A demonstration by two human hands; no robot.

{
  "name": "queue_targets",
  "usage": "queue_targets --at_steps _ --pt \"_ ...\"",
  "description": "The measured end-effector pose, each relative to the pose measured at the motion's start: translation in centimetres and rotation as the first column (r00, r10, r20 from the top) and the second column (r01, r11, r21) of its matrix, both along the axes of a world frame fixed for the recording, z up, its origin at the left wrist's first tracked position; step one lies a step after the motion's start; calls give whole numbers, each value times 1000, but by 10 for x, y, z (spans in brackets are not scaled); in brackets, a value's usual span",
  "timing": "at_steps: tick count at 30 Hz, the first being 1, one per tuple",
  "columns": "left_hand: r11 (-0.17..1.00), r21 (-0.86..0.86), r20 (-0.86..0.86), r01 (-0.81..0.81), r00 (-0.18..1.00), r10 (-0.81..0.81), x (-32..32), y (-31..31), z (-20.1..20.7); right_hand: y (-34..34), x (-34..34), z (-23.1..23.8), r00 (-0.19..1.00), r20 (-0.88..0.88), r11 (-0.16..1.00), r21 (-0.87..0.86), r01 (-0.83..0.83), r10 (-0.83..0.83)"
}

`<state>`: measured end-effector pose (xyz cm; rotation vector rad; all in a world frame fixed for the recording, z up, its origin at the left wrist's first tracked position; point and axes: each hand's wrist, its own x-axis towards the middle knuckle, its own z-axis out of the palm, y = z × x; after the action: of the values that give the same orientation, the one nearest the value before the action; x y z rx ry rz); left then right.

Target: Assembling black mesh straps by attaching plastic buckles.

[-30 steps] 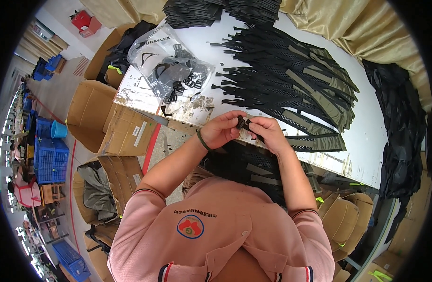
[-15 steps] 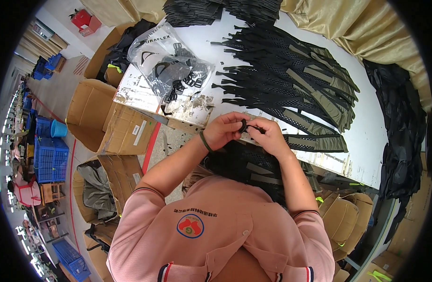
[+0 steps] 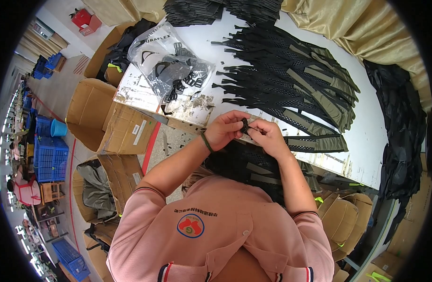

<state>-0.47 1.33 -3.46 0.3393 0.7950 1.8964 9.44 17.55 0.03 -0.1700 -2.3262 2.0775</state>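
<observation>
Over the last second the left hand (image 3: pixel 225 130) and right hand (image 3: pixel 268 136) have drawn closer over the table (image 3: pixel 366 141) edge, fingertips now meeting on the small black buckle (image 3: pixel 244 126). The left thumb has closed over the buckle, and the right fingers, earlier spread wider, now pinch it from the other side.

**Both hands on a small black buckle at the table's near edge**

The left hand (image 3: pixel 224 129) and right hand (image 3: pixel 267 136) pinch a small black plastic buckle (image 3: pixel 244 126) between their fingertips above the white table (image 3: pixel 366 141). Black mesh straps with olive webbing (image 3: pixel 291 80) cover its middle; a clear plastic bag of black buckles (image 3: pixel 171 70) lies at its left edge.
</observation>
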Motion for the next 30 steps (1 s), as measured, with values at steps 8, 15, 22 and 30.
queue_targets --at_steps 8,15,22,30 --pt "999 -1 -134 -52 990 51 1 0 -2 -1 2 1 998 50 999 -34 27 -25" --pt "995 59 -45 -80 996 83 4 2 -11 -5 3 -3 990 130 964 -252 85 -53" --pt "998 56 67 -34 997 30 6 2 -9 2 3 10 973 -217 961 276 -19 81" --pt "999 -18 8 46 999 -46 -7 1 -19 1 -1 9 972 -218 923 386 2 89"
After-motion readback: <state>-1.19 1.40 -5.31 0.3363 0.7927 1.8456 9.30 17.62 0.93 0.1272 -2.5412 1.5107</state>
